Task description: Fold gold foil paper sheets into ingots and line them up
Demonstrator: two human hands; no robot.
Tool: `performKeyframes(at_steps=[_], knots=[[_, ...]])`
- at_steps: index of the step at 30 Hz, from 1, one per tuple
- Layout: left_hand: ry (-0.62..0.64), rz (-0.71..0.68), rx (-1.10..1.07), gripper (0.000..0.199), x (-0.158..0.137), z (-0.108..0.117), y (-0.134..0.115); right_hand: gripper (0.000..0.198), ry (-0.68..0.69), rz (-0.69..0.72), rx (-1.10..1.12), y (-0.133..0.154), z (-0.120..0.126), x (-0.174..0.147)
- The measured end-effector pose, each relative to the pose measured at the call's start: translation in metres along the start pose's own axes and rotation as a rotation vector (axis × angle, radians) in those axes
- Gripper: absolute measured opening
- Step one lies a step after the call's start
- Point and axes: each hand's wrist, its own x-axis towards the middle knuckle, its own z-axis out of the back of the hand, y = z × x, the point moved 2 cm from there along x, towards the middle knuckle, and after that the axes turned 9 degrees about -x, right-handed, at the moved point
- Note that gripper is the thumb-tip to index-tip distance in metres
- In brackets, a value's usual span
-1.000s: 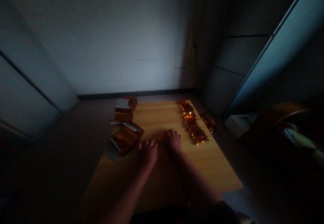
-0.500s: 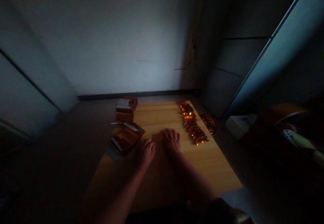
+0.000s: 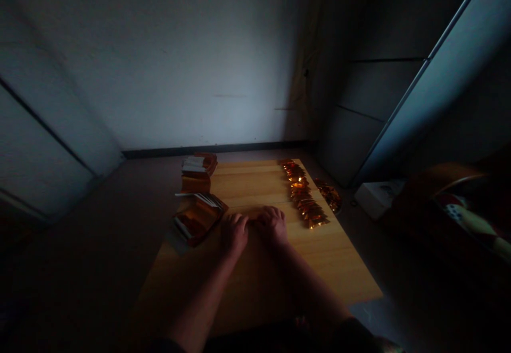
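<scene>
My left hand [image 3: 235, 231] and my right hand [image 3: 272, 225] are close together over the middle of the wooden table, fingers curled down. A dark strip of foil paper [image 3: 253, 218] spans the gap between them, its ends under my fingers; the dim light hides its exact shape. Beside my left hand lies a loose stack of copper-coloured foil sheets [image 3: 202, 214] with white edges showing. To the right of my right hand runs a row of folded shiny foil pieces [image 3: 302, 193].
Another pile of foil sheets [image 3: 195, 166] is at the table's [image 3: 335, 273] far left corner. More folded foil [image 3: 328, 196] sits beyond the right edge, low down. A white box [image 3: 375, 198] stands on the floor at right. A pale wall [image 3: 199, 76] rises behind.
My left hand has moved slightly right and up, closer to my right hand. A narrow dark strip now shows between them. The stacks and the folded row have not moved.
</scene>
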Motion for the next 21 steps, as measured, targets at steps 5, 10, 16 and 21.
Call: performKeyframes(at_steps=[5, 10, 16, 21], knots=[[-0.033, -0.044, -0.094, 0.022, -0.002, 0.003, -0.001, 0.019, -0.119, -0.033, 0.188, -0.012, -0.001, 0.001], [0.006, -0.036, -0.118, 0.014, -0.004, 0.012, -0.008, 0.01, -0.146, -0.04, 0.214, -0.014, -0.005, 0.002], [0.008, -0.075, -0.096, 0.014, -0.007, 0.012, -0.008, 0.032, -0.077, -0.083, 0.167, -0.013, -0.005, 0.001], [-0.034, -0.068, -0.113, 0.02, -0.01, 0.01, -0.005, 0.042, -0.02, -0.052, 0.159, -0.013, -0.004, 0.001]])
